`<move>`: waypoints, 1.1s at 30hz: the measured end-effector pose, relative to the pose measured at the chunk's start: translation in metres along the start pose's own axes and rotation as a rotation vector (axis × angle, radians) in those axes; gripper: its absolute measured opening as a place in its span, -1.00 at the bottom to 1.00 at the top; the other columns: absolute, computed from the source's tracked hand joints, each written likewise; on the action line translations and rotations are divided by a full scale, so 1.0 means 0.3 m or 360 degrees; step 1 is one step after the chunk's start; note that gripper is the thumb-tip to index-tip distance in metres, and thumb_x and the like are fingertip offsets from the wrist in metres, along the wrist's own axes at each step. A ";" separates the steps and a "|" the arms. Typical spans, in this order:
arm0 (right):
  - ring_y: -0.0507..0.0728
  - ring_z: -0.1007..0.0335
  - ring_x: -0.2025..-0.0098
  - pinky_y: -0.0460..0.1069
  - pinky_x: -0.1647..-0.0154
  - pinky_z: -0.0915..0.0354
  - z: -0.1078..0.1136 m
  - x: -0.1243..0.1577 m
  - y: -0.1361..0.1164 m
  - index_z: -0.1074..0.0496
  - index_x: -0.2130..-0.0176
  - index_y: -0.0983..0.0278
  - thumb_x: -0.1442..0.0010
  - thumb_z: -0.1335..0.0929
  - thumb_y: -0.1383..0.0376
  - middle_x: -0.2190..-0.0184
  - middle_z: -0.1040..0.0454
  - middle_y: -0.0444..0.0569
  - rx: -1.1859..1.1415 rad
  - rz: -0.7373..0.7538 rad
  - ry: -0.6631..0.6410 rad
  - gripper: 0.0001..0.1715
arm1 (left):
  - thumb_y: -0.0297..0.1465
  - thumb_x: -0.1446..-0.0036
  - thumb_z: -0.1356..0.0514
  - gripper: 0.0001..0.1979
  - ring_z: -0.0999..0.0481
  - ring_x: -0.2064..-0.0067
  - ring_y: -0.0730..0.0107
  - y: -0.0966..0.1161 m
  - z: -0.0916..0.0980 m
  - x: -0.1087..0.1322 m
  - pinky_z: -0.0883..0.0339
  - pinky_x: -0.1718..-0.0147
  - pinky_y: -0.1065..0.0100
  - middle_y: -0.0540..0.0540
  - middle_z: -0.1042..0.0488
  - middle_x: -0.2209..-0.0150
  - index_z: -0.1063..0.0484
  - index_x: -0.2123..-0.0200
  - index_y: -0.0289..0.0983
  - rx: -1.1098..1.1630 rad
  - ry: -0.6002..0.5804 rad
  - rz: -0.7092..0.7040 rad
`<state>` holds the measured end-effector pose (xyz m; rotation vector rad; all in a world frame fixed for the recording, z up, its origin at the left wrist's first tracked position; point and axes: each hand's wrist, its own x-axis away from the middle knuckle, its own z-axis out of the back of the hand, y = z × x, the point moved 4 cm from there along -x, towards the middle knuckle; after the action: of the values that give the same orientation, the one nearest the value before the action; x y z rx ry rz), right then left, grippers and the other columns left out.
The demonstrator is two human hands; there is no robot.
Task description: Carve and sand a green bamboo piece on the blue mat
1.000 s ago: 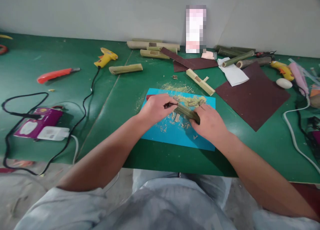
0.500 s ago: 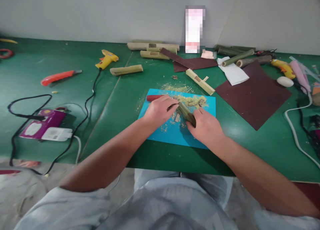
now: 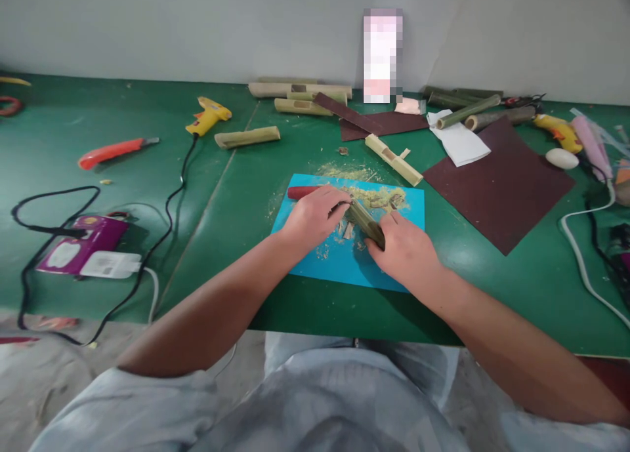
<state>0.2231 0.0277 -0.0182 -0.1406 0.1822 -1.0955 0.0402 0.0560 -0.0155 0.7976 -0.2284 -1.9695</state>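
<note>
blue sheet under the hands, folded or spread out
Spread out: the blue sheet lies flat on the green table, straight edges showing, shavings scattered across it. The left hand and right hand hide part.

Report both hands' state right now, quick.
Left hand: fingers curled at the bamboo piece's far end; grip cannot be told.
Right hand: closed, holding the bamboo piece's near end.

Could pass at 9 o'clock from mat (image 3: 344, 265) up to cord (image 3: 182, 178); blocked at 1 o'clock by bamboo (image 3: 406, 169).
</note>
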 end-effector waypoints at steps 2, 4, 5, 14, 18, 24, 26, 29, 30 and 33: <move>0.22 -0.42 0.18 0.05 0.29 -0.23 0.000 0.000 -0.001 -0.39 0.16 0.31 -0.27 -0.30 0.18 0.15 -0.47 0.13 0.0005 0.0001 0.0008 -0.76 | -0.43 -0.31 -0.11 -0.82 -0.56 0.10 0.27 0.005 0.001 0.000 -0.45 0.04 0.21 -0.14 -0.58 0.17 -0.53 0.14 -0.28 0.0012 0.0029 -0.0036; 0.22 -0.42 0.20 0.05 0.31 -0.23 0.000 0.000 -0.001 -0.38 0.17 0.31 -0.27 -0.30 0.18 0.17 -0.47 0.12 0.0011 0.0002 0.0012 -0.76 | -0.44 -0.30 -0.13 -0.82 -0.56 0.09 0.28 0.006 0.002 0.000 -0.45 0.03 0.22 -0.15 -0.58 0.16 -0.53 0.14 -0.28 0.0017 0.0050 -0.0041; 0.22 -0.42 0.20 0.05 0.31 -0.22 0.000 0.000 -0.001 -0.38 0.17 0.31 -0.27 -0.30 0.18 0.18 -0.47 0.11 0.0011 0.0002 0.0011 -0.76 | -0.43 -0.30 -0.14 -0.83 -0.56 0.09 0.28 0.006 0.003 -0.001 -0.45 0.04 0.22 -0.15 -0.58 0.16 -0.53 0.14 -0.28 0.0018 0.0052 -0.0035; 0.22 -0.42 0.19 0.06 0.33 -0.22 -0.002 0.000 0.002 -0.38 0.19 0.31 -0.26 -0.32 0.18 0.20 -0.46 0.08 -0.0016 0.0003 0.0012 -0.76 | -0.38 -0.31 -0.16 -0.81 -0.59 0.11 0.25 0.003 0.008 0.003 -0.47 0.10 0.24 -0.13 -0.60 0.18 -0.56 0.13 -0.27 -0.0142 -0.0018 -0.0046; 0.23 -0.41 0.19 0.06 0.32 -0.22 -0.003 -0.003 0.004 -0.38 0.17 0.31 -0.26 -0.32 0.17 0.18 -0.46 0.10 -0.0022 -0.0025 -0.0007 -0.76 | -0.35 -0.29 -0.18 -0.80 -0.60 0.10 0.24 -0.008 0.005 0.002 -0.47 0.10 0.26 -0.11 -0.63 0.15 -0.57 0.11 -0.26 -0.0066 -0.0097 0.0110; 0.23 -0.41 0.18 0.06 0.31 -0.23 -0.001 -0.001 0.003 -0.38 0.16 0.31 -0.26 -0.32 0.17 0.19 -0.47 0.10 -0.0035 -0.0021 0.0003 -0.75 | -0.35 -0.26 -0.22 -0.83 -0.61 0.17 0.32 -0.019 0.004 -0.005 -0.47 0.12 0.31 -0.08 -0.63 0.19 -0.59 0.17 -0.25 0.0185 -0.0074 0.0198; 0.23 -0.41 0.18 0.06 0.30 -0.23 -0.002 -0.001 0.002 -0.38 0.16 0.31 -0.26 -0.32 0.18 0.19 -0.47 0.10 -0.0033 -0.0019 0.0003 -0.76 | -0.36 -0.25 -0.23 -0.85 -0.60 0.18 0.32 -0.022 0.004 -0.005 -0.47 0.13 0.31 -0.09 -0.63 0.21 -0.59 0.19 -0.25 0.0170 -0.0028 0.0151; 0.24 -0.41 0.17 0.06 0.30 -0.22 -0.004 -0.002 0.003 -0.38 0.17 0.31 -0.26 -0.33 0.17 0.19 -0.47 0.10 -0.0032 -0.0022 -0.0004 -0.76 | -0.37 -0.27 -0.21 -0.85 -0.59 0.19 0.32 -0.022 0.000 -0.001 -0.46 0.16 0.30 -0.10 -0.61 0.24 -0.59 0.20 -0.27 0.0135 0.0046 0.0049; 0.24 -0.41 0.17 0.06 0.31 -0.22 -0.005 -0.002 0.004 -0.38 0.18 0.31 -0.26 -0.33 0.17 0.20 -0.47 0.10 -0.0032 -0.0025 -0.0006 -0.76 | -0.38 -0.28 -0.20 -0.85 -0.58 0.20 0.33 -0.019 -0.001 0.001 -0.46 0.17 0.30 -0.11 -0.60 0.26 -0.58 0.21 -0.28 0.0132 0.0077 0.0006; 0.24 -0.41 0.18 0.06 0.31 -0.21 -0.010 -0.002 0.007 -0.37 0.19 0.31 -0.26 -0.33 0.17 0.21 -0.47 0.10 -0.0037 -0.0027 0.0005 -0.76 | -0.40 -0.31 -0.16 -0.83 -0.54 0.25 0.34 0.001 -0.008 0.008 -0.44 0.20 0.29 -0.11 -0.55 0.33 -0.55 0.26 -0.30 0.0122 0.0147 -0.0112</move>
<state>0.2240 0.0291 -0.0216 -0.1613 0.1968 -1.1110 0.0411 0.0543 -0.0184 0.9554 -0.2247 -1.9938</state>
